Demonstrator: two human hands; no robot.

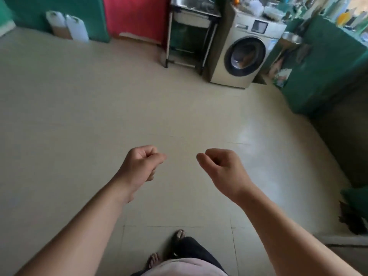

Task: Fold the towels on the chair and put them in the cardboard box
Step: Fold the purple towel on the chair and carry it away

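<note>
Left hand (142, 163) and right hand (221, 166) loosely curled, empty, mid-frame over bare floor (79, 116); probably between towels, none visible.

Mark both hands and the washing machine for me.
left hand (142, 163), head view, back of the curled fist.
right hand (223, 168), head view, back of the hand.
washing machine (246, 54), head view, round door.

Both hands are raised over the bare floor (99, 100) at centre, left hand (142, 163) beside right hand (223, 168), apart, with the person's feet (165, 248) near and below them. At far right stands a washing machine (242, 54), a metal stand (191, 32) just to its left. Two jugs (67, 24) sit on the floor at far left.
</note>
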